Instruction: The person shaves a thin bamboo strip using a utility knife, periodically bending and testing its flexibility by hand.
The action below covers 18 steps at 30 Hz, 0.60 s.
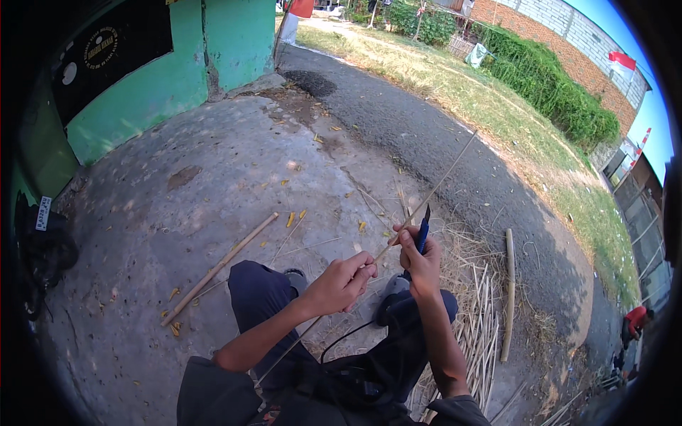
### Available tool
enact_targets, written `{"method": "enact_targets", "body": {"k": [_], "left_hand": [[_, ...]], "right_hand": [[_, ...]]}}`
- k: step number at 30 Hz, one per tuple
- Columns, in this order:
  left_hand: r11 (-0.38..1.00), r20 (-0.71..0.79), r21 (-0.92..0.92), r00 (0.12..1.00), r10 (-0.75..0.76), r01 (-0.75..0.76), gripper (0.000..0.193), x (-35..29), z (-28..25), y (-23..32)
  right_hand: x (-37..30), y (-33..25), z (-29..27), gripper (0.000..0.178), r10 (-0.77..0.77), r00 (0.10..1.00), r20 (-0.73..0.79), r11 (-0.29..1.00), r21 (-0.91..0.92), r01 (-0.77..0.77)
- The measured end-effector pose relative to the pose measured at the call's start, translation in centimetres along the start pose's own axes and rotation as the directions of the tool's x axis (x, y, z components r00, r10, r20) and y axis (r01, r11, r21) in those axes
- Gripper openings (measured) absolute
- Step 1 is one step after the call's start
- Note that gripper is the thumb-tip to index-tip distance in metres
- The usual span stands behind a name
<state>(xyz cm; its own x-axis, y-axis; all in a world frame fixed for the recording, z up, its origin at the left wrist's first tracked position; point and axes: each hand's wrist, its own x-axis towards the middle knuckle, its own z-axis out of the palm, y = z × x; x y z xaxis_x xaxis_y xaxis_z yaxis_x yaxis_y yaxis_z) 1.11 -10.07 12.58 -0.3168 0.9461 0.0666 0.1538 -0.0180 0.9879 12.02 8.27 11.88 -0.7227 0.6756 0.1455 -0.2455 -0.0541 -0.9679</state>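
Observation:
A long, thin bamboo strip runs slantwise from the far right down across my lap. My left hand is closed around it just in front of my knees. A little farther along, my right hand also touches the strip with its thumb and fingertips. That same hand grips a blue utility knife, whose dark blade points up and away beside the strip. Whether the blade touches the strip cannot be made out. To the right of my leg lies a pile of pale split strips.
A bamboo pole lies on the concrete at left, another pole at right. Dry shavings litter the ground ahead. A green wall stands at far left, a parked motorcycle below it. A person in red is at far right.

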Motion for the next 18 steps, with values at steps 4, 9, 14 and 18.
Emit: {"method": "enact_targets", "body": {"k": [4,9,14,18], "left_hand": [[0.994,-0.029,-0.106,0.999,-0.029,0.026,0.021,1.4,0.6,-1.4],[0.992,-0.091,-0.124,0.996,0.000,-0.012,0.023,5.7,0.0,-5.1],[0.951,-0.162,-0.307,0.982,-0.095,0.041,0.030,5.5,-0.8,-8.4],[0.920,-0.131,-0.381,0.980,-0.149,0.088,0.037,5.5,-2.4,-9.0]], "right_hand": [[1.3,0.9,-0.7,0.025,0.096,0.994,0.049,0.994,-0.047,-0.094],[5.4,2.2,-1.1,0.026,0.132,0.976,0.174,0.964,-0.253,-0.085],[7.3,4.2,-1.9,0.030,0.078,0.928,0.364,0.845,-0.519,0.132],[6.9,6.6,-2.6,0.030,-0.004,0.882,0.471,0.475,-0.776,0.416]]}}
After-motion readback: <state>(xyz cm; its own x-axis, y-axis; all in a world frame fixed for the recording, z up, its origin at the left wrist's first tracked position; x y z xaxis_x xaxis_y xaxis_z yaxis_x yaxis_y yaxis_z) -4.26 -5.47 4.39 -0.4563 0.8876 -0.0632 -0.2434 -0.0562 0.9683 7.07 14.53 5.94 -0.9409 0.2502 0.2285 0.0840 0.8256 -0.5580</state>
